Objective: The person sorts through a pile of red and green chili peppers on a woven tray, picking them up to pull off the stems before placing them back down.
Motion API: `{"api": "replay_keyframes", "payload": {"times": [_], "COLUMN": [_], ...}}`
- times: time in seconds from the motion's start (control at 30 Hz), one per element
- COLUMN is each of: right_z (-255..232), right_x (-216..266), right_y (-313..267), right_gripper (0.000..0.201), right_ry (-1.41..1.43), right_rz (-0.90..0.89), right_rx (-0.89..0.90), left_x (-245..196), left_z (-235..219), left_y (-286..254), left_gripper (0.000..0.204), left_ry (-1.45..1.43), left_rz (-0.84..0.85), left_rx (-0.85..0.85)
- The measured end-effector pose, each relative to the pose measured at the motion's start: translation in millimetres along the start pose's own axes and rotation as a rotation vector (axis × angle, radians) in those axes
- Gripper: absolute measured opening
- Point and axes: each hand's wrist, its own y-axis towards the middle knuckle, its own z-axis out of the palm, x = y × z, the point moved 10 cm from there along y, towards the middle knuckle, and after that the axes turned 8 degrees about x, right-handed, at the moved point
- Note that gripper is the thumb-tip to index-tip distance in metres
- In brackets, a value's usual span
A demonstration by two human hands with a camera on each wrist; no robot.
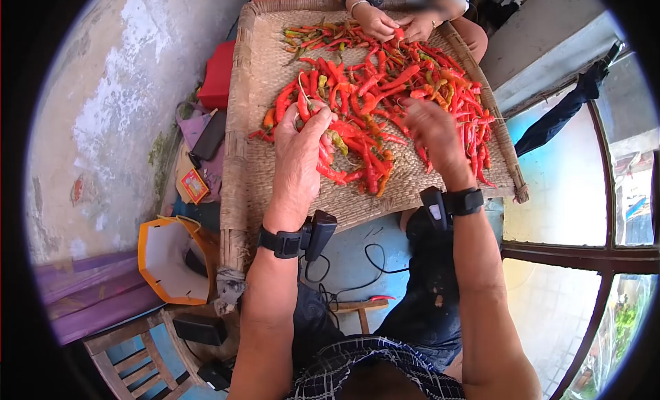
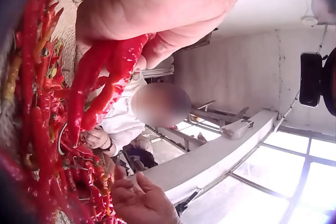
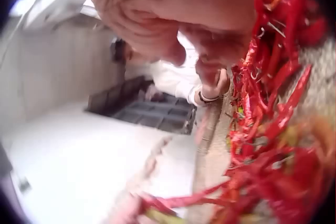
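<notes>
Red chili peppers (image 2: 118, 71) are held between the thumb and fingers of my left hand (image 1: 300, 149), over the near left part of the heap. In the left wrist view their tips hang below the fingers. My right hand (image 1: 436, 135) is blurred above the right side of the heap. Its fingers look loosely bent in the left wrist view, with nothing seen between them. Many more chili peppers (image 1: 405, 77), mostly red with some green and yellowish ones, lie spread on a woven tray (image 1: 275, 46).
Across the tray another person's hands (image 1: 378, 22) handle peppers at the far edge. A red box (image 1: 217, 73), a dark case (image 1: 208, 135) and an orange-edged carton (image 1: 175, 262) stand left of the tray. A wooden chair (image 1: 141, 355) is lower left, and a glazed window (image 1: 560, 173) is at right.
</notes>
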Motion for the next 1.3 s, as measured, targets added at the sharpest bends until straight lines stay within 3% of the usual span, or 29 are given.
{"api": "replay_keyframes", "payload": {"times": [0.03, 0.1, 0.13, 0.2, 0.43, 0.5, 0.53, 0.6, 0.63, 0.7, 0.73, 0.87, 0.93, 0.97, 1.03, 1.1, 1.13, 1.17, 1.23, 1.3], "right_z": [29, 58, 66, 69, 85, 83, 81, 57, 52, 35, 25, -18, -41, -38, -7, 37, 48, 51, 74, 76], "right_x": [8, 11, 6, 3, -1, 26, 29, 12, 19, 14, 15, 8, -25, -29, -36, -28, -22, -27, -16, -1], "right_y": [1, -9, -10, -12, -2, -9, -8, 4, 3, 4, 4, 11, 2, 1, 10, 18, 11, 11, 7, 7], "right_gripper": [0.027, 0.023, 0.023, 0.020, 0.010, 0.013, 0.013, 0.008, 0.008, 0.006, 0.009, 0.014, 0.023, 0.023, 0.036, 0.042, 0.036, 0.036, 0.030, 0.024], "right_ry": [-0.288, -0.708, -0.703, -0.998, -0.969, -0.883, -0.883, -0.396, -0.396, -0.069, -0.034, 0.310, 0.599, 0.600, 0.053, -0.545, -0.810, -0.807, -0.754, -0.726], "right_rz": [-0.161, -0.256, -0.252, -0.303, -0.286, -0.581, -0.579, -0.285, -0.284, -0.124, -0.132, -0.199, 0.012, 0.011, 0.126, -0.018, 0.004, 0.006, -0.190, -0.228], "right_rx": [0.138, 0.151, 0.157, 0.005, 0.086, -0.020, -0.017, 0.073, 0.072, 0.071, 0.065, -0.102, -0.412, -0.414, -0.157, 0.087, 0.025, 0.025, 0.126, 0.143], "left_x": [-2, -1, -1, -2, -10, -12, -14, -15, -15, -14, -13, -11, -11, -11, -11, -12, -12, -11, -12, -14], "left_z": [-1, -3, -3, -2, -6, -9, -11, -12, -12, -11, -12, -11, -12, -12, -11, -8, -6, -5, -2, 0], "left_y": [1, 2, 1, -2, -1, 0, 0, -2, -2, -3, -3, 0, 1, 1, 1, 0, -1, -1, -1, -1], "left_gripper": [0.016, 0.016, 0.016, 0.014, 0.013, 0.013, 0.012, 0.013, 0.014, 0.014, 0.015, 0.018, 0.018, 0.018, 0.017, 0.017, 0.016, 0.016, 0.016, 0.016], "left_ry": [0.015, 0.014, 0.010, 0.025, 0.025, 0.027, 0.032, 0.029, 0.026, 0.022, 0.018, 0.010, 0.010, 0.011, -0.003, 0.011, 0.023, 0.025, 0.016, 0.005], "left_rz": [0.015, 0.013, 0.015, 0.004, 0.055, 0.080, 0.104, 0.109, 0.116, 0.112, 0.108, 0.097, 0.110, 0.109, 0.112, 0.103, 0.095, 0.093, 0.098, 0.088], "left_rx": [-0.003, -0.008, -0.007, -0.009, -0.068, -0.085, -0.099, -0.103, -0.104, -0.111, -0.119, -0.077, -0.080, -0.078, -0.078, -0.067, -0.060, -0.060, -0.047, -0.056]}}
